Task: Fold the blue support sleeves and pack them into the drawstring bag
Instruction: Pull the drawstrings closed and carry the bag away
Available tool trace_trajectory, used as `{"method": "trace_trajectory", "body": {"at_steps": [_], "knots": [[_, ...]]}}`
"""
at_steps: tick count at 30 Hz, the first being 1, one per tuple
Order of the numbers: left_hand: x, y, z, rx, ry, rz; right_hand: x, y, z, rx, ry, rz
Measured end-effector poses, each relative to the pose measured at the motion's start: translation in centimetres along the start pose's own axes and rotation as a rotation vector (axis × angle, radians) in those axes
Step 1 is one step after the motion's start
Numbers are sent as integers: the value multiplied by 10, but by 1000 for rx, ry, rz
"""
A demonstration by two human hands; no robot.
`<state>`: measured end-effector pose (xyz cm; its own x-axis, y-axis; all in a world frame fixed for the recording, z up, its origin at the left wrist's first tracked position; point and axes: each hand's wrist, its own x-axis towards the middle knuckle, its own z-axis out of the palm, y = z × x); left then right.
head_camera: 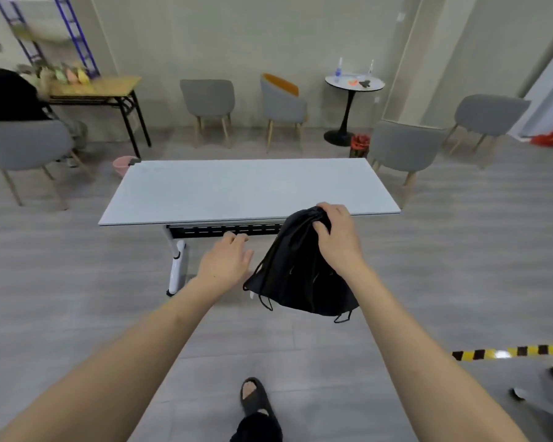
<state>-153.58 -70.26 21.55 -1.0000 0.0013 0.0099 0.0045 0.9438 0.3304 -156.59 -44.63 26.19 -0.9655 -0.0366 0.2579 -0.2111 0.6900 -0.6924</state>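
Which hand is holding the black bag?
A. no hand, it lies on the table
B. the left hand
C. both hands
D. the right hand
D: the right hand grips the bunched top of the black drawstring bag, which hangs in the air before the table, while the left hand is open beside it, not gripping it.

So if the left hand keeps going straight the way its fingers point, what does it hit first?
Probably the near edge of the white table, or the dark rail beneath it. The left hand is open, fingers aimed forward and slightly right. The black drawstring bag hangs to its right, likely off that line; depth is unclear.
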Motion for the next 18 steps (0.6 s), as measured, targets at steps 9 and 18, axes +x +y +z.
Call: {"method": "trace_trajectory", "body": {"at_steps": [9, 18], "knots": [[203, 17, -2, -47, 13, 3, 196, 16, 9, 15, 43, -106], [368, 46, -48, -61, 133, -29, 387, -1, -9, 95, 118, -283]]}}
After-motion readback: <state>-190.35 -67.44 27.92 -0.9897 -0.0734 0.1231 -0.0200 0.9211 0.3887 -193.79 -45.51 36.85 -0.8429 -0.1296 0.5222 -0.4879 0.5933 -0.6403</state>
